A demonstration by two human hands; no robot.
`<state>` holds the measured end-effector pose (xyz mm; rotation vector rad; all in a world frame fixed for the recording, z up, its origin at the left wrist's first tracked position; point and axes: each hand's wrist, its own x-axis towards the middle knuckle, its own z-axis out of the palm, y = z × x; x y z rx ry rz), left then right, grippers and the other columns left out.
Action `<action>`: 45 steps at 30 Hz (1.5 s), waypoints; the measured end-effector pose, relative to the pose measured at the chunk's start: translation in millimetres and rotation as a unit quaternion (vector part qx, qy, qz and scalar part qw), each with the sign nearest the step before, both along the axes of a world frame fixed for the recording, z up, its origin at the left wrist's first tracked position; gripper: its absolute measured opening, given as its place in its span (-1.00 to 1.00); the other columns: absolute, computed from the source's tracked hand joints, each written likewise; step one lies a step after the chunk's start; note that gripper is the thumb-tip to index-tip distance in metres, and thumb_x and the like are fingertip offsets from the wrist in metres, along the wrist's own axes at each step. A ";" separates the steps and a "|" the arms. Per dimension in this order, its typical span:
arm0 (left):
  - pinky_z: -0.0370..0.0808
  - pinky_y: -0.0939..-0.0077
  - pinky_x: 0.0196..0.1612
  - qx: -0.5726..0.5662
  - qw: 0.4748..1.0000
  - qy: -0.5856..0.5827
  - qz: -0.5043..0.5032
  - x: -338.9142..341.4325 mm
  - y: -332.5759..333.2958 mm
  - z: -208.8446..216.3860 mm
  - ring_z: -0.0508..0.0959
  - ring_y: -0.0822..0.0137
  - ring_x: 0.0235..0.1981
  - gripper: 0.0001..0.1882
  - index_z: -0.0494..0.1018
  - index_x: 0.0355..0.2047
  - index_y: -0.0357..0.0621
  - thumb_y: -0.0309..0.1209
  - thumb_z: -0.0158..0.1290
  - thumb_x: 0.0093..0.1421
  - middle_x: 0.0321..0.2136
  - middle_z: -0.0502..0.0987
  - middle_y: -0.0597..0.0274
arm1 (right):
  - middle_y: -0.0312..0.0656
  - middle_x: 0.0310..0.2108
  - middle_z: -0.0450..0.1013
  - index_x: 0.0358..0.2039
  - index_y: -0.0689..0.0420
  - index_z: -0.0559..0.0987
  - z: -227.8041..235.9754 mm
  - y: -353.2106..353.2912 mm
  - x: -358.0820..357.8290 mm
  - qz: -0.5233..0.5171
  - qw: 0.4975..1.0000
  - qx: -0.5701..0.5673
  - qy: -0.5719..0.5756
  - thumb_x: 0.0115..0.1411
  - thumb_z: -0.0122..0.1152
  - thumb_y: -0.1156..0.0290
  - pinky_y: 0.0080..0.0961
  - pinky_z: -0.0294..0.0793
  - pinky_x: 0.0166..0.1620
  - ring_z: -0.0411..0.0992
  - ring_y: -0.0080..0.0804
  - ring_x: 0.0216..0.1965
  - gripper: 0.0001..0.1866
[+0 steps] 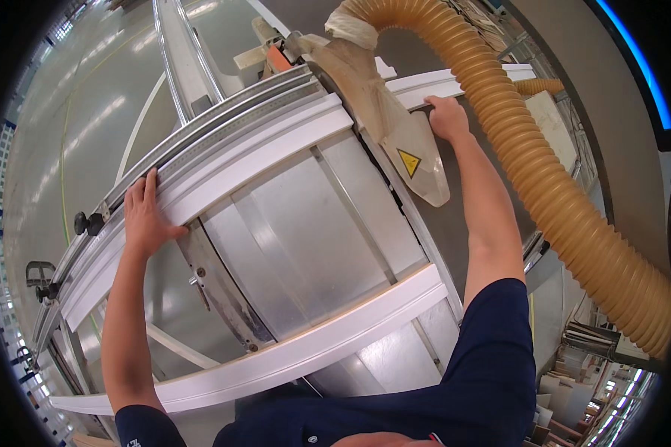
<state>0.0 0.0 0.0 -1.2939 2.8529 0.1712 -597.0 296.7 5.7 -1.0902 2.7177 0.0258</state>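
Note:
A long white moulding strip [265,158] lies along the metal fence [220,132] of a sliding table saw. My left hand [147,220] spans this strip, its fingers over the fence and its thumb at the strip's near edge. Beyond the pale blade guard [395,134], my right hand [449,119] is closed at the strip's right part, index finger on top; its other fingers are partly hidden. The guard hides the strip's middle and the blade. Nearer my body, a second white moulding strip [328,319] lies across the saw table [291,238], touched by neither hand.
A thick amber ribbed hose [499,97] runs from the guard down the right side, close to my right arm. Black knobs [89,223] stick out at the fence's left. Metal rails [186,59] extend away at the back. Stacked boards [574,395] stand at lower right.

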 end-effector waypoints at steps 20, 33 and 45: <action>0.12 0.09 0.47 -0.017 0.999 0.040 -0.032 -2.0 2.4 0.8 0.20 -0.10 0.36 0.46 0.02 0.51 0.00 -0.22 0.56 -0.45 0.30 0.25 -0.02 | 0.13 0.15 0.51 0.19 0.16 0.54 -38.7 63.4 15.7 -0.109 0.961 -0.191 0.166 0.20 0.29 -0.10 -0.07 0.38 0.28 0.41 0.15 0.22 -0.30; -0.07 0.01 0.57 -0.064 0.989 -0.072 -0.113 115.1 16.4 -8.5 -0.03 0.04 0.55 0.08 0.05 0.53 0.11 -0.42 0.29 -0.02 0.53 0.01 0.05 | 0.10 0.06 0.50 0.30 0.33 0.27 -10.2 181.0 53.9 -0.318 0.914 -0.234 -0.095 0.00 0.44 0.16 -0.20 0.54 0.07 0.53 -0.09 0.04 -0.07; 0.05 -0.32 0.45 -0.147 0.966 0.025 -0.212 234.0 30.4 -58.5 0.18 -0.20 0.44 -0.20 0.25 0.43 0.37 -0.59 0.00 0.20 0.46 0.15 0.05 | 0.03 0.14 0.35 0.43 0.19 0.08 62.2 221.2 349.3 -0.365 0.744 -0.440 -0.345 0.08 0.50 0.27 -0.19 0.54 0.11 0.43 -0.15 0.08 0.02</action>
